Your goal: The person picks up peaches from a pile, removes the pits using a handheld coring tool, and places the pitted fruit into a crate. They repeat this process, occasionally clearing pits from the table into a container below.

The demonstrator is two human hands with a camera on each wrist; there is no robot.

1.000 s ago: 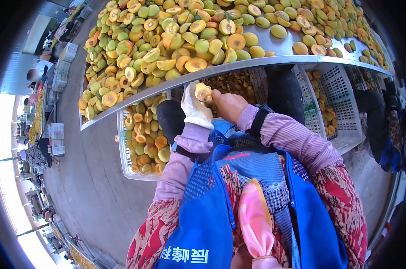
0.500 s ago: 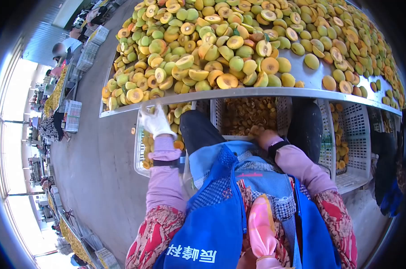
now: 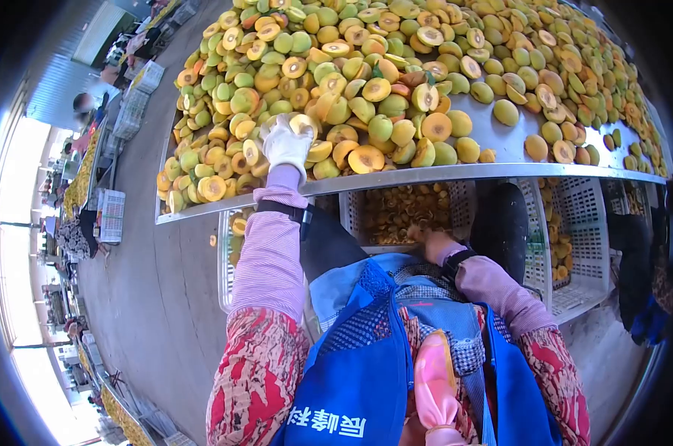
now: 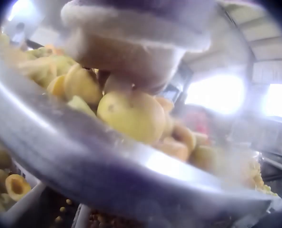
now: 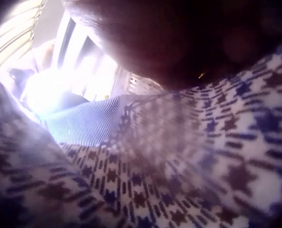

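Observation:
In the head view my left hand (image 3: 286, 145), in a white glove, is at the near edge of a heap of halved yellow peaches (image 3: 336, 85). Its fingers and thumb close around a peach half (image 3: 304, 125) whose cut face points up. The left wrist view has the glove (image 4: 126, 59) right over a yellow-green peach (image 4: 131, 116). My bare right hand (image 3: 438, 244) is low by my lap with curled fingers, at the near rim of a crate of brown pits and scraps (image 3: 407, 212). I cannot tell what its fingers hold.
A raised metal edge (image 3: 426, 175) runs along the near side of the table. Below it, a white crate of peach halves (image 3: 226, 267) stands at left and another white crate (image 3: 585, 215) at right. Farther left, people work along another table.
My left hand went from the front of my body out over the left crate, opening there, then up onto the heap. My right hand dropped from beside the left to the crate of pits.

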